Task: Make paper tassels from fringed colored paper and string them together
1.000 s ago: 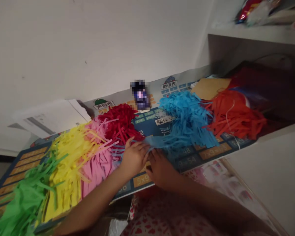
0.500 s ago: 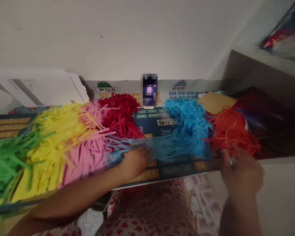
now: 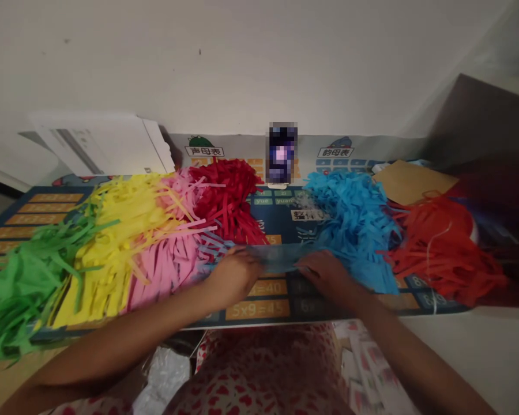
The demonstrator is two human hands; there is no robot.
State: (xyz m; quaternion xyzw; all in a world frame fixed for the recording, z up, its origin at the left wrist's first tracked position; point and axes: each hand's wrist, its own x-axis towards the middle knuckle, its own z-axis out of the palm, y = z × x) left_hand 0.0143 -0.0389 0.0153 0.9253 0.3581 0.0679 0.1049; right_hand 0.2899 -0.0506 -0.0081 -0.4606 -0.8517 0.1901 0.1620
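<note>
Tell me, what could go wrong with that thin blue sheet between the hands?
The thin, see-through blue sheet stretches between the left hand and the right hand, so it might tear if pulled hard. The narrow, loose blue strips beyond the left hand lie by the pink fringed strips, so they could get tangled.

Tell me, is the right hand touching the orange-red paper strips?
Apart. The head view shows it plainly: the right hand is near the middle, and the orange-red paper strips lie further right, beyond the blue pile.
</note>
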